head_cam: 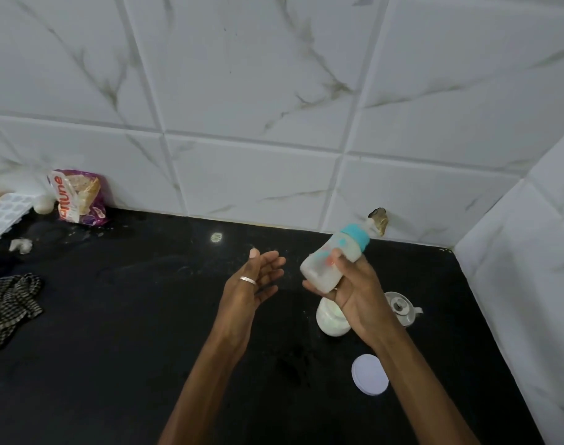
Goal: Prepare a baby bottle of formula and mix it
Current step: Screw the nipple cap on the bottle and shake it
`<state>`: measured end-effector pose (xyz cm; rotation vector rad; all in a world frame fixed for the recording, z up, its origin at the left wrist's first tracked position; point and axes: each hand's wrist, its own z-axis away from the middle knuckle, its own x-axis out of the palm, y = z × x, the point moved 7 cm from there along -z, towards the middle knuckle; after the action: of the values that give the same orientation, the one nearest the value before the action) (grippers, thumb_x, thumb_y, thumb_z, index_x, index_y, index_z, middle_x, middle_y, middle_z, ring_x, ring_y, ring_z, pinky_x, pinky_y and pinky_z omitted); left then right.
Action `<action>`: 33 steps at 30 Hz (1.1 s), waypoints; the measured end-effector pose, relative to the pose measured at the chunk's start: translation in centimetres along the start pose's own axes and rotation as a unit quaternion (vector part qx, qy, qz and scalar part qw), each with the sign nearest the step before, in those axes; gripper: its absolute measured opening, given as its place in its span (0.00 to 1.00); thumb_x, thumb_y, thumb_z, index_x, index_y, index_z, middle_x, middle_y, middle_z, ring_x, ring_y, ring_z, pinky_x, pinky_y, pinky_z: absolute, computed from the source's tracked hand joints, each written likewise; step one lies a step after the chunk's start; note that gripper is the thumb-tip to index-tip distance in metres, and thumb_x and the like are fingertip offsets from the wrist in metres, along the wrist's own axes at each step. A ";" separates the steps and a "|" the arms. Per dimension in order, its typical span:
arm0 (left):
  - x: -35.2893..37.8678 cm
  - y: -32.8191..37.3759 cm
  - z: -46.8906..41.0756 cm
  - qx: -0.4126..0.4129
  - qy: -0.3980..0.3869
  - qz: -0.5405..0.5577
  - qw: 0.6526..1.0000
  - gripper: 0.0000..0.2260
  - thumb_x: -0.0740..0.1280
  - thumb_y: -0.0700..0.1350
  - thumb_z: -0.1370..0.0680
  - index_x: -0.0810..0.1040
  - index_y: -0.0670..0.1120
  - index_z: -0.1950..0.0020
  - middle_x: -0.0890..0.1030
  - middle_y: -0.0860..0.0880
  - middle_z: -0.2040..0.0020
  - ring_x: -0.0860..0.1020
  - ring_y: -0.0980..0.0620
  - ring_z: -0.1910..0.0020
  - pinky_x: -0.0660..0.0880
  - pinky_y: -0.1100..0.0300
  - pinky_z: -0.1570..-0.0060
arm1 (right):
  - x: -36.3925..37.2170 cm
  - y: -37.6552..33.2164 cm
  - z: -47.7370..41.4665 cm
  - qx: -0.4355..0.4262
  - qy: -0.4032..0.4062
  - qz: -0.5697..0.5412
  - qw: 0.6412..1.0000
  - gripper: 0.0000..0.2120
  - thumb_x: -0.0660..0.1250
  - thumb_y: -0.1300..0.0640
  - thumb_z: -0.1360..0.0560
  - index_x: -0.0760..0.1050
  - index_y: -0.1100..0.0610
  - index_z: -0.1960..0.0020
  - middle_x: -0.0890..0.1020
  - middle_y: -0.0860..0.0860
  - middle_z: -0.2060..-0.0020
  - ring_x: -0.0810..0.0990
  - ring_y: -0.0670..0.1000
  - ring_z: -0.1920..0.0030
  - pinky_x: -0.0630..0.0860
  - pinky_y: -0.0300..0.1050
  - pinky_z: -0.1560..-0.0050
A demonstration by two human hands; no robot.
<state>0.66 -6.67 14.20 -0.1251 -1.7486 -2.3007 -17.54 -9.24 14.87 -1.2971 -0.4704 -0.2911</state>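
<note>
My right grip holds the bottle tilted above the desk, teal cap toward the wall. My left grip hangs wide beside it, not touching. A jar stands below, a lid near.

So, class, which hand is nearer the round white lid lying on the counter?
Right. The right hand, gripping the baby bottle, is up just beyond the lid; the left hand, open, is farther off to its left.

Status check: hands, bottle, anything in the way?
Right hand grips baby bottle, tilted, teal collar on, cloudy inside. Left hand open, apart from it. White jar on counter under right hand.
</note>
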 end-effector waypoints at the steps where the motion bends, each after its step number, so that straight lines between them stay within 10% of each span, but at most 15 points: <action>1: 0.0 -0.1 0.0 -0.001 -0.001 0.001 1.000 0.28 0.58 0.66 0.25 0.81 0.50 0.36 0.86 0.52 0.40 0.83 0.52 0.39 0.76 0.49 0.33 | 0.2 0.4 0.1 0.015 -0.018 0.039 0.999 0.21 0.71 0.55 0.25 0.72 0.56 0.34 0.80 0.61 0.41 0.82 0.60 0.41 0.82 0.62 0.46; 4: 0.1 -0.1 0.0 -0.001 -0.007 -0.002 1.000 0.28 0.58 0.66 0.25 0.80 0.50 0.35 0.86 0.52 0.40 0.83 0.52 0.38 0.75 0.49 0.33 | 0.8 1.3 0.7 0.053 -0.078 0.161 0.982 0.25 0.72 0.55 0.27 0.72 0.55 0.32 0.79 0.64 0.37 0.81 0.62 0.38 0.82 0.59 0.44; 8: -0.1 0.0 -0.1 0.001 0.001 0.005 1.000 0.28 0.58 0.66 0.26 0.81 0.50 0.36 0.86 0.52 0.41 0.83 0.52 0.39 0.76 0.51 0.35 | 0.4 0.4 0.2 0.019 -0.002 -0.011 1.000 0.24 0.75 0.52 0.27 0.73 0.58 0.34 0.80 0.63 0.41 0.84 0.60 0.42 0.83 0.61 0.48; 13: -0.1 -0.1 -0.1 -0.003 -0.001 0.005 1.000 0.28 0.58 0.66 0.25 0.80 0.50 0.35 0.86 0.51 0.40 0.83 0.52 0.39 0.76 0.50 0.34 | 1.0 1.1 0.7 0.055 -0.072 0.152 0.984 0.25 0.71 0.56 0.28 0.72 0.54 0.32 0.80 0.63 0.38 0.82 0.59 0.39 0.83 0.56 0.47; 17: -0.2 0.2 -0.1 -0.002 0.006 0.008 1.000 0.28 0.58 0.66 0.26 0.81 0.49 0.37 0.87 0.51 0.41 0.84 0.52 0.40 0.76 0.49 0.34 | 0.1 0.0 -0.1 0.010 0.018 -0.016 1.000 0.21 0.72 0.54 0.24 0.72 0.57 0.33 0.80 0.61 0.42 0.84 0.58 0.43 0.84 0.59 0.51; 22: 0.0 0.1 0.1 0.001 -0.005 0.004 1.000 0.28 0.58 0.65 0.25 0.80 0.49 0.35 0.86 0.51 0.40 0.83 0.52 0.39 0.76 0.50 0.34 | 0.4 1.6 0.6 0.061 -0.069 0.177 0.980 0.25 0.72 0.52 0.27 0.72 0.52 0.31 0.80 0.60 0.37 0.81 0.60 0.36 0.81 0.61 0.42; 26: 0.0 0.2 0.0 0.004 0.002 0.008 1.000 0.28 0.58 0.65 0.25 0.81 0.49 0.36 0.86 0.51 0.41 0.83 0.52 0.39 0.76 0.50 0.34 | 0.1 0.1 0.0 0.015 0.010 0.007 1.000 0.21 0.72 0.52 0.24 0.73 0.56 0.34 0.80 0.61 0.40 0.82 0.61 0.39 0.83 0.60 0.48; 33: 0.0 0.0 -0.1 0.001 0.001 0.010 1.000 0.28 0.59 0.66 0.25 0.81 0.49 0.36 0.86 0.51 0.41 0.83 0.51 0.39 0.76 0.51 0.36 | 0.6 0.1 0.2 0.028 -0.039 0.098 0.994 0.22 0.70 0.54 0.24 0.72 0.56 0.32 0.80 0.61 0.39 0.82 0.59 0.39 0.83 0.59 0.47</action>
<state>0.70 -6.73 14.13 -0.1392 -1.7423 -2.2845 -17.04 -9.04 15.14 -1.2924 -0.4105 -0.0639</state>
